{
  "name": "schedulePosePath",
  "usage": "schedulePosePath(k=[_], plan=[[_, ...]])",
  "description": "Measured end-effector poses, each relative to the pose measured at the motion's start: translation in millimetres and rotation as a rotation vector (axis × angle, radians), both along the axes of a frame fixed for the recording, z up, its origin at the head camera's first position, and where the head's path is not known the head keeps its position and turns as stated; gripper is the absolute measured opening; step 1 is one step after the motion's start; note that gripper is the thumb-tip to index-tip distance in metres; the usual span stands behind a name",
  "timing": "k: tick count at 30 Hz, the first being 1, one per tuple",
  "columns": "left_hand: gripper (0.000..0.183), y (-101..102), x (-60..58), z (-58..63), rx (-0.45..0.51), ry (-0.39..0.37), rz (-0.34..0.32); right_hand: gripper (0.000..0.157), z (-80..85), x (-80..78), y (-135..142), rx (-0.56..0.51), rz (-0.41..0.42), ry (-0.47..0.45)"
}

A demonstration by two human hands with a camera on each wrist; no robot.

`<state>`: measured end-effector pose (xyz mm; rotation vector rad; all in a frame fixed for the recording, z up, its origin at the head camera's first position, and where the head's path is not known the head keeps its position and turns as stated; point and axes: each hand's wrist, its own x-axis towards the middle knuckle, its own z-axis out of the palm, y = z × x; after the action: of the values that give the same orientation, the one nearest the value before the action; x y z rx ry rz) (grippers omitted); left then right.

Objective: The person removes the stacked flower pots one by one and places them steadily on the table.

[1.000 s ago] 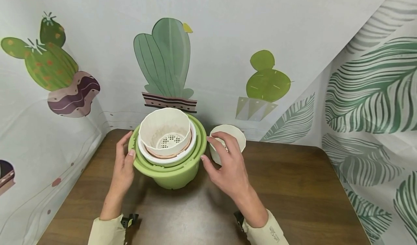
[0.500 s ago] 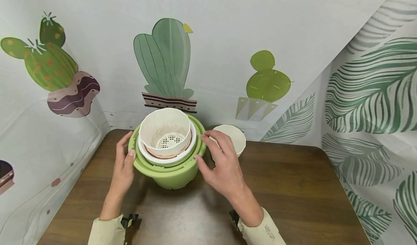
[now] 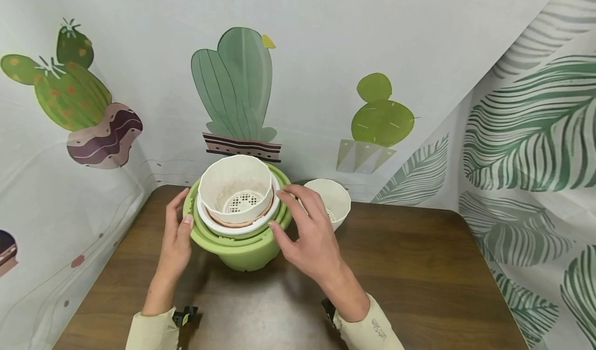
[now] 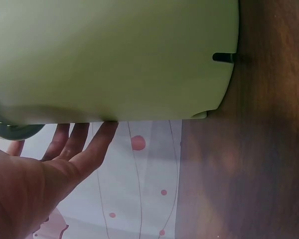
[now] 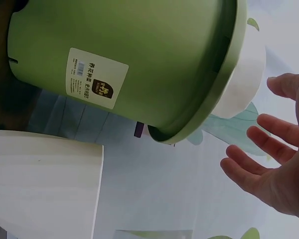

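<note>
A large green flower pot (image 3: 248, 260) stands at the left of the table, its sticker showing in the right wrist view. Nested inside it are another green rim, a white pot (image 3: 233, 230), a pinkish rim and, on top, a cream pot (image 3: 235, 177) with a mesh bottom. My left hand (image 3: 178, 236) holds the green pot's left rim, thumb over the edge; in the left wrist view its fingers (image 4: 97, 147) lie against the outer wall. My right hand (image 3: 311, 236) hovers over the stack's right rim, fingers spread, nothing between them.
A second cream pot (image 3: 336, 205) stands on the wooden table (image 3: 410, 272) right of the stack, partly behind my right hand. Just behind the table hangs a white cloth (image 3: 312, 96) printed with cacti and leaves.
My right hand has moved left, from beside the green rim to over it, toward the inner pots. The left hand and the stack stay where they were.
</note>
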<state>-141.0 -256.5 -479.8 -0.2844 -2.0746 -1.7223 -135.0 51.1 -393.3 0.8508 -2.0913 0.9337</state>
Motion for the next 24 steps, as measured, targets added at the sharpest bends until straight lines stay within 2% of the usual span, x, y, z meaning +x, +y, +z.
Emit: schedulePosePath(k=[14, 24], plan=[[0.054, -1.5, -1.6, -1.2, -0.005, -0.009, 0.000, 0.056, -0.4, -6.5, -11.7, 0.037, 0.017, 0.010], [0.054, -2.8, -0.8, -2.4, -0.027, -0.037, 0.017, 0.052, -4.2, -12.9, -18.3, 0.070, 0.025, 0.024]])
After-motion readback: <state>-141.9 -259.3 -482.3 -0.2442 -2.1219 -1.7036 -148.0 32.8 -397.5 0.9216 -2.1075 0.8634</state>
